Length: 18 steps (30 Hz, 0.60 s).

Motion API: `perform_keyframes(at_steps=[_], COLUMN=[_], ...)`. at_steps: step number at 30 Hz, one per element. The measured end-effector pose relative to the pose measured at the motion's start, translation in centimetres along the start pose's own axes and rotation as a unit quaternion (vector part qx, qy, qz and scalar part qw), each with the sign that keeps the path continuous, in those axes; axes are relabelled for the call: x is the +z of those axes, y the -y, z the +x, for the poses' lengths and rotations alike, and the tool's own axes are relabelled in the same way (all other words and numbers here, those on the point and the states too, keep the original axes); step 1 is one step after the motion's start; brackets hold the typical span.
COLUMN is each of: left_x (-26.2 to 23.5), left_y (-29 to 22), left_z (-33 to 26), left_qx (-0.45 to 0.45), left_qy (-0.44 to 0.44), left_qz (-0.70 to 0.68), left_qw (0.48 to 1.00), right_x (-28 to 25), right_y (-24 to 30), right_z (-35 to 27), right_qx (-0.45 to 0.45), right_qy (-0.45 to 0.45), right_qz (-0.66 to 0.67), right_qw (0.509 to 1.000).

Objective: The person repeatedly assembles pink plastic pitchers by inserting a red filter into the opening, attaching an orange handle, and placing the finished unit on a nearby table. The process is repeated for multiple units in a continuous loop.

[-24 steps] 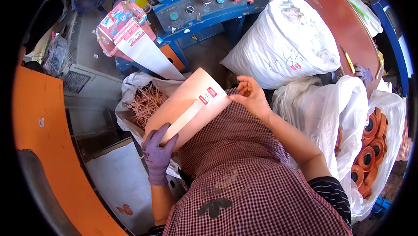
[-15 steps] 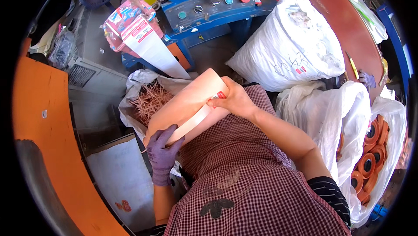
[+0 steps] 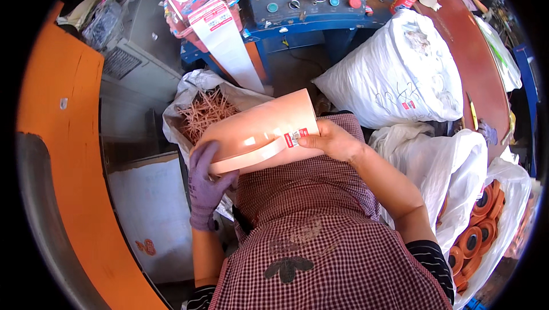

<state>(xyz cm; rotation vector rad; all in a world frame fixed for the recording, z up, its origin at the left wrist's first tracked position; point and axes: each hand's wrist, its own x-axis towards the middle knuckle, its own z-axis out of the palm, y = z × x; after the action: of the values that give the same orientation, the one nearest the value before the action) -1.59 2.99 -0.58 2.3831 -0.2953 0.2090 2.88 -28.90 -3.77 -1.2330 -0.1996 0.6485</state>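
A peach-coloured plastic jug (image 3: 257, 120), long and round with a strap handle (image 3: 251, 157) along its near side, lies on its side in front of my apron. My left hand (image 3: 209, 187), in a purple knit glove, is closed round its left end beside the handle. At the right end my bare right hand (image 3: 334, 141) grips the rim, fingers partly hidden behind the wall. Its thumb lies at a small red-and-white barcode sticker (image 3: 295, 138) near the handle's right end.
Beyond the jug, an open white sack holds thin pink plastic scraps (image 3: 209, 113). A label strip (image 3: 231, 47) hangs from a pink basket (image 3: 194, 1). Behind is a blue machine panel (image 3: 309, 4). A full white sack (image 3: 394, 73) and bags of orange-brown parts (image 3: 472, 241) stand right.
The jug has turned to lie more level, its right end swinging lower. My right thumb has slid off the sticker's middle to its edge, showing more of it. The view has shifted.
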Motion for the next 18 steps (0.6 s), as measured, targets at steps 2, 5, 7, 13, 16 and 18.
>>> perform_keyframes(at_steps=[2, 5, 7, 13, 16, 18], left_x=[-0.2, 1.2, 1.1, 1.4, 0.8, -0.6], left_y=[0.8, 5.4, 6.3, 7.9, 7.9, 8.3], left_z=[-0.9, -4.0, -4.0, 0.6, 5.6, 8.8], left_qx=[-0.009, -0.181, -0.333, -0.250, -0.139, -0.087], left_qy=[-0.021, -0.240, -0.252, -0.033, -0.072, -0.082], left_qz=[0.002, -0.319, -0.463, -0.772, -0.555, -0.628], left_qw=[1.000, 0.899, 0.782, 0.584, 0.817, 0.769], right_x=[0.4, 0.7, 1.2, 4.2, 4.6, 3.5], right_y=[-0.5, -1.5, -1.6, 4.1, 4.7, 3.5], right_z=[-0.3, -0.3, -0.8, -4.8, -5.5, -6.0], right_qx=[0.006, -0.006, -0.024, -0.114, -0.320, -0.292], right_qy=[-0.033, -0.060, -0.074, 0.002, 0.072, 0.083], right_qz=[-0.006, 0.010, -0.002, -0.347, -0.595, -0.653], right_qw=[0.999, 0.998, 0.997, 0.931, 0.734, 0.694])
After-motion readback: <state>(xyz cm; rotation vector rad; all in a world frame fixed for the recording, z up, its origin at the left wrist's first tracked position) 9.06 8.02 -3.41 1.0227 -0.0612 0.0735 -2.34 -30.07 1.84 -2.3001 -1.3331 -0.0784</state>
